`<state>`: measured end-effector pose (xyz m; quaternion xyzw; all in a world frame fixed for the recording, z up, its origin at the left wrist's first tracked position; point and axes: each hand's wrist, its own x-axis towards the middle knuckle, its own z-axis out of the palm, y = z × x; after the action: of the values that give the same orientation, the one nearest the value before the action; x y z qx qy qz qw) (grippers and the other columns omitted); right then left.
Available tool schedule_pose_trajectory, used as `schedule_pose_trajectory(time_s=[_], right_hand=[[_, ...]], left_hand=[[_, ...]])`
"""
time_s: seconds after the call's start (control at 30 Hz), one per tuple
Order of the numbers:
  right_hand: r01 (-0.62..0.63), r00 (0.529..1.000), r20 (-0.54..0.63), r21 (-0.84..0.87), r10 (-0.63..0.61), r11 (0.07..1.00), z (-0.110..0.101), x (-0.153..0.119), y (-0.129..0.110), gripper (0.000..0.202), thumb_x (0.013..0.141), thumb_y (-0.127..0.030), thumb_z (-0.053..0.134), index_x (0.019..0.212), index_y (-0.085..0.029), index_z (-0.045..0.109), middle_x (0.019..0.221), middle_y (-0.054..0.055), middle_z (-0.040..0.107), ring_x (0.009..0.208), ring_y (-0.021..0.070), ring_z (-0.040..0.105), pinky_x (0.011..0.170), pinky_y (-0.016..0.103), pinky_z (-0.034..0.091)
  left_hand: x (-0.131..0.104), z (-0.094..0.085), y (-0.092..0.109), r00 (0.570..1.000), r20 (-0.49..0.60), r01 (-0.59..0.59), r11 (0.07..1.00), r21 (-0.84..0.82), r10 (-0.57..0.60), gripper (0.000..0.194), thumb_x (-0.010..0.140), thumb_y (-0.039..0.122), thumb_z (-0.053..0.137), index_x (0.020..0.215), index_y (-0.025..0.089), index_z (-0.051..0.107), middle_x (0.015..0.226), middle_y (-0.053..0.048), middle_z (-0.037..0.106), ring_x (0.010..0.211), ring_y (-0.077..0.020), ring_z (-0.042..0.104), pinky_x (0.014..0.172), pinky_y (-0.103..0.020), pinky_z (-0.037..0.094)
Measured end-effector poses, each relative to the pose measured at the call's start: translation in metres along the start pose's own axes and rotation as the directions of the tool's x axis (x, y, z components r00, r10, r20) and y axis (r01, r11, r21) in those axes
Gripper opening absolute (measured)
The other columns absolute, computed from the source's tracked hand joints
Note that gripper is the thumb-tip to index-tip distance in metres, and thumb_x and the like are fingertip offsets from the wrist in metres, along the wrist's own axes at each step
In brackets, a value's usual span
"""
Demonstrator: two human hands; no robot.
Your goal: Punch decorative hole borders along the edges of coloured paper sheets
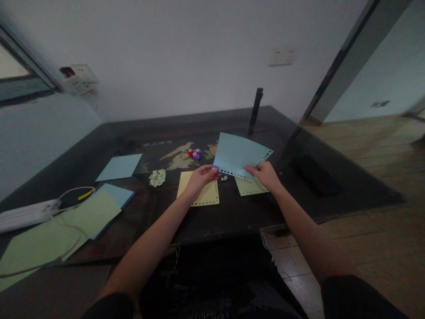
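A light blue sheet (pixel 241 153) with punched holes along two edges is held up above the dark table. My left hand (pixel 200 178) is closed on a small purple hole punch (pixel 214 168) at the sheet's lower left corner. My right hand (pixel 264 175) pinches the sheet's lower right part. Beneath my left hand lies a yellow sheet (pixel 209 190) with holes along its edges. Partly under the blue sheet is a pale green sheet (pixel 251 188), also punched. Small cut-out pieces (pixel 224 178) lie between them.
Red and purple punches (pixel 195 154) stand mid-table, with a pile of paper pieces (pixel 157 177) to their left. Blue (pixel 120 167) and green (pixel 89 212) sheets, a yellow pen (pixel 86 194) and a white power strip (pixel 28 215) lie left. A black object (pixel 315 175) lies right; a black upright (pixel 255 111) stands behind.
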<state>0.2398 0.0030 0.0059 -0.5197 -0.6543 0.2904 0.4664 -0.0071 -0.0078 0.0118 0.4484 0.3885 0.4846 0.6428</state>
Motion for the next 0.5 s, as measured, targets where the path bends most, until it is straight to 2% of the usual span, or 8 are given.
schedule_pose_trajectory(time_s=[0.2, 0.5], right_hand=[[0.003, 1.000, 0.021, 0.007, -0.004, 1.000, -0.0017, -0.0007, -0.0029, 0.025, 0.073, -0.035, 0.065, 0.089, -0.017, 0.070, 0.093, 0.009, 0.072, 0.088, 0.0255, 0.067, 0.086, 0.046, 0.051], [0.002, 1.000, 0.023, 0.023, -0.003, 1.000, -0.0018, -0.0011, -0.0049, 0.027, 0.072, -0.036, 0.065, 0.090, -0.015, 0.070, 0.095, 0.010, 0.072, 0.088, 0.0258, 0.067, 0.085, 0.045, 0.050]], left_hand=[[-0.0028, 0.0027, 0.0034, 1.000, -0.009, -0.003, 1.000, 0.030, 0.003, 0.025, 0.073, 0.027, 0.072, 0.092, 0.013, 0.065, 0.088, -0.007, 0.069, 0.079, -0.0139, 0.065, 0.078, -0.029, 0.050], [-0.0051, 0.0050, 0.0052, 1.000, -0.015, -0.009, 0.999, 0.032, 0.009, 0.023, 0.073, 0.026, 0.071, 0.092, 0.015, 0.065, 0.090, -0.006, 0.069, 0.079, -0.0137, 0.064, 0.077, -0.028, 0.049]])
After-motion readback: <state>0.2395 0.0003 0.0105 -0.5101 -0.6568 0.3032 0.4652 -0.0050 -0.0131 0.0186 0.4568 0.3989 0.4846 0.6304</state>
